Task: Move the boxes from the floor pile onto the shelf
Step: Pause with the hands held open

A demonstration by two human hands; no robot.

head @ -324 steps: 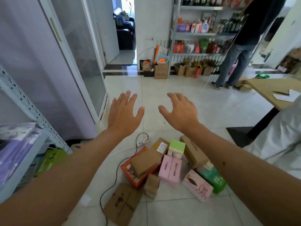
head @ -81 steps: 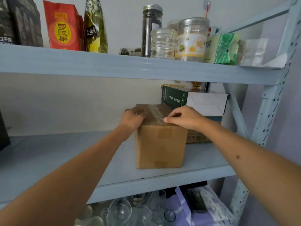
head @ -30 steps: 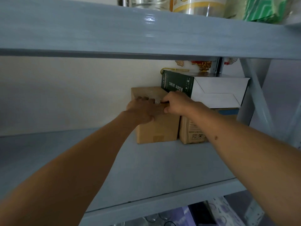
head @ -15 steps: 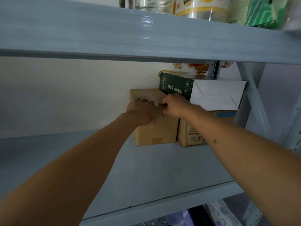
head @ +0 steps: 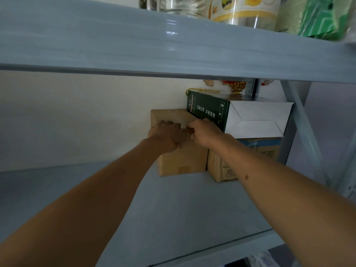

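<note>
Head view: a brown box stands at the back of the shelf, against the wall and touching a second carton on its right. The left hand and right hand both grip its top front edge, fingers curled over it. A green-and-white box lies on the second carton.

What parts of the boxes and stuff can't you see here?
Head view only:
- Brown box: its upper front is hidden by the left hand and right hand.
- Second brown box: mostly covered by the right forearm and the green box on top; its label is too small to read.
- Jars and green packet: cut off by the top edge.
- Lower shelf: barely visible, cut off by the bottom edge.
</note>
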